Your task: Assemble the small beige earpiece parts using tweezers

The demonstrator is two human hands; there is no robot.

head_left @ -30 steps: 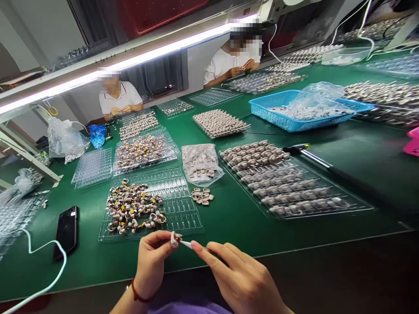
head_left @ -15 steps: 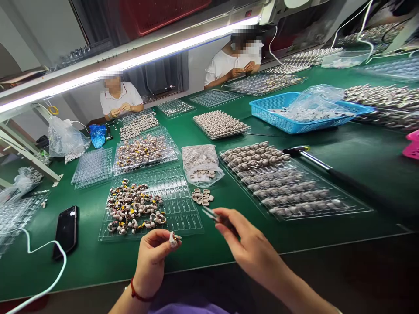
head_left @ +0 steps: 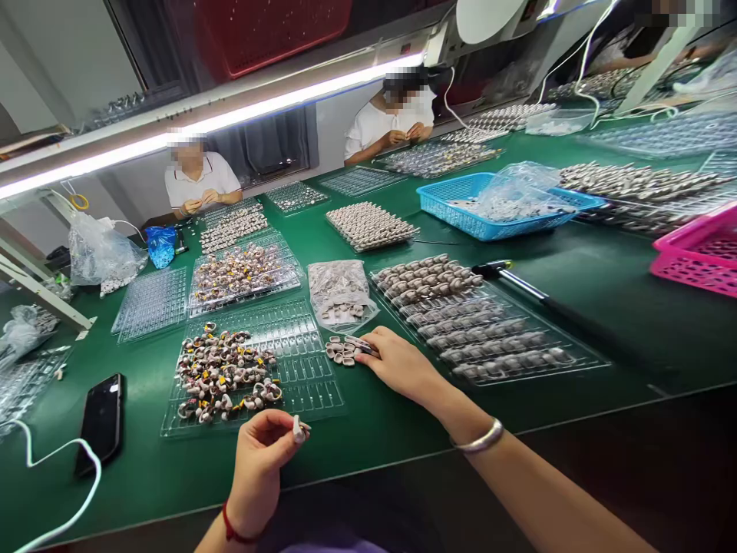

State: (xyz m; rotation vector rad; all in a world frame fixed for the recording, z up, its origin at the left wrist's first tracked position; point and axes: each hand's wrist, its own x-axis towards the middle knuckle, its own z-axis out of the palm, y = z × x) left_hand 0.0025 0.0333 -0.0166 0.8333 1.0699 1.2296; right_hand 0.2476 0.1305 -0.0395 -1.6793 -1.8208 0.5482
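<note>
My left hand (head_left: 262, 457) pinches a small white earbud-like piece (head_left: 298, 430) between thumb and fingertips, just above the table's near edge. Metal tweezers (head_left: 362, 345) are in my right hand (head_left: 398, 367), their tips over a small pile of beige oval shells (head_left: 339, 352). Whether the tips grip a shell is too small to tell. Left of that pile, a clear plastic tray (head_left: 311, 393) carries a heap of white pieces with dark and yellow bits (head_left: 222, 376). Behind the pile lies an open clear bag of beige shells (head_left: 341, 288).
At right, a clear tray holds rows of beige pieces (head_left: 489, 330), with a black-handled rod (head_left: 533, 288) by it. A blue basket (head_left: 461, 219) and a pink basket (head_left: 696, 269) stand beyond. A phone (head_left: 100, 418) and white cable (head_left: 86, 499) lie left. Two people sit opposite.
My right hand has moved forward and left with the tweezers, to the pile of shells. My left hand still holds the white piece. The view has shifted slightly to the right.
</note>
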